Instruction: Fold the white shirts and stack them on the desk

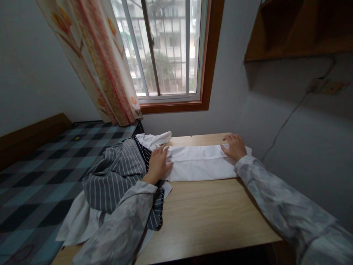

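A white garment [204, 163], folded into a long flat strip, lies across the wooden table [209, 213]. My left hand [160, 163] rests at its left end, thumb apart from the slightly bent fingers. At the right end, my right hand [234, 147] touches the cloth with thumb and fingers apart. Neither hand is closed around the fabric. Just left of my left hand a grey-and-white striped garment [116, 176] lies in a crumpled heap, partly behind my left forearm. More white cloth [156, 139] shows behind that heap, and another white piece [79, 221] sticks out below it.
A bed with a checked sheet [55, 158] stands along the left side. Ahead is a window [171, 48] with a flowered curtain [102, 62]. A wooden wall shelf [300, 33] hangs at the upper right, above a socket with a hanging cable [286, 123].
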Motion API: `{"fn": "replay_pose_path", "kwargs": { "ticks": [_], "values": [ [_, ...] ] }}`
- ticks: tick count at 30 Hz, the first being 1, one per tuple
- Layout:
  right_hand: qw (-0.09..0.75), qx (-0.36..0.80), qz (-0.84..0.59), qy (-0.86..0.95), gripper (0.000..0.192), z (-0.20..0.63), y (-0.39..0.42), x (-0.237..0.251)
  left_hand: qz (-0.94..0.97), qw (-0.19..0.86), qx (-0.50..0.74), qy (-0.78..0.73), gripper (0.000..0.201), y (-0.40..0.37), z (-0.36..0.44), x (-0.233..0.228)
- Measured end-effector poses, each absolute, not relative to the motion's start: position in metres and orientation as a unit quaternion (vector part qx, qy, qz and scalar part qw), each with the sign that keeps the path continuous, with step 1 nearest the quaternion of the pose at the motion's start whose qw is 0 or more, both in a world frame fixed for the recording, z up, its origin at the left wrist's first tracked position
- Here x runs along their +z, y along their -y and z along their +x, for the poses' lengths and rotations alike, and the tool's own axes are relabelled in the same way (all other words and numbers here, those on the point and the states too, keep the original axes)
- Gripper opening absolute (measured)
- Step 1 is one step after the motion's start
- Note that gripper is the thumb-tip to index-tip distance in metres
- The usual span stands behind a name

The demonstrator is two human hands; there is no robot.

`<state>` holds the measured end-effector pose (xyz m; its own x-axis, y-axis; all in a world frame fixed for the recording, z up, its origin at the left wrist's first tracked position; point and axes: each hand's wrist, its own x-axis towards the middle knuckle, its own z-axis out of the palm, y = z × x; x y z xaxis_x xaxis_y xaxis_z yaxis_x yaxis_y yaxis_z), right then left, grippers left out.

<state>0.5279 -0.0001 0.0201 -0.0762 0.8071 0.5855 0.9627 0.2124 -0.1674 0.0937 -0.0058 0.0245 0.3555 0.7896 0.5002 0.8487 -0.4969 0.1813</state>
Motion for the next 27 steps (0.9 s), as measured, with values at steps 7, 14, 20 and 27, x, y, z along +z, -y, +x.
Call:
{"fn": "replay_pose_path", "kwargs": {
  "ticks": [7, 14, 20, 27],
  "values": [
    [0.311, 0.022, -0.442, 0.841, 0.023, 0.374, 0.011, 0.002, -0.843, -0.103, -0.223, 0.48, 0.043, -0.012, 0.112, -0.003],
    [0.299, 0.075, -0.44, 0.843, 0.033, 0.286, -0.003, -0.012, -0.72, -0.176, -0.476, 0.473, 0.03, -0.013, 0.09, -0.01],
    [0.251, 0.038, -0.44, 0.861, 0.013, 0.257, -0.016, -0.026, -0.536, -0.22, -0.548, 0.604, 0.013, -0.03, 0.079, -0.017],
    [0.338, 0.071, -0.481, 0.806, 0.013, 0.261, -0.019, -0.037, -0.619, -0.178, -0.475, 0.6, 0.023, -0.023, 0.087, -0.015]
  ]
}}
